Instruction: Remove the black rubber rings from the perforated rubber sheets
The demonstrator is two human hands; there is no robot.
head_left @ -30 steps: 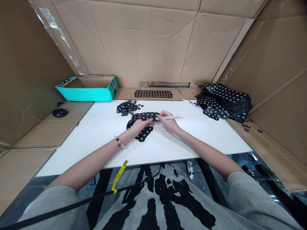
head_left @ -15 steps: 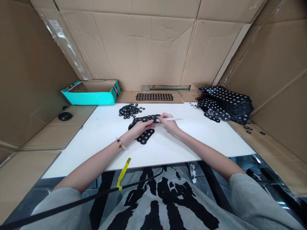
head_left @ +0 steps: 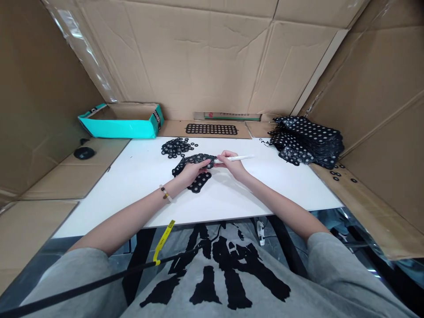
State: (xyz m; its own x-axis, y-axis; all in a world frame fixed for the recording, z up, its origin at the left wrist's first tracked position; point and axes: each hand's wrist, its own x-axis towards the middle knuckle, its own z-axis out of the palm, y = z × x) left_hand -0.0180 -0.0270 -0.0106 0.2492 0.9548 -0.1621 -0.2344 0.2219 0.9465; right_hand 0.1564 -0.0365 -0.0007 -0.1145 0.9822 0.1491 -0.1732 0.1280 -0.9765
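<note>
My left hand [head_left: 194,171] grips a black sheet dotted with round holes [head_left: 198,158], its thumb on top and the fingers beneath. Part of a black dotted sheet [head_left: 200,183] lies on the table just below that hand. My right hand [head_left: 231,164] pinches a slim white pen-like tool [head_left: 241,157], with its tip end at the right edge of the held sheet. The exact contact of tip and sheet is too small to make out. Beyond my left hand is a heap of small black rings [head_left: 175,147] on the white table [head_left: 265,190].
At the back left stands a turquoise box [head_left: 121,129]. A flat black perforated sheet [head_left: 211,129] lies on cardboard at the back. Stacked black dotted sheets [head_left: 311,140] fill the right rear, with loose rings [head_left: 335,176] beside them. A black round object [head_left: 84,153] sits at left.
The held sheet has been turned, so more of its dotted face shows. My right hand has tilted the white tool slightly upward at its far end. The view has shifted a little.
</note>
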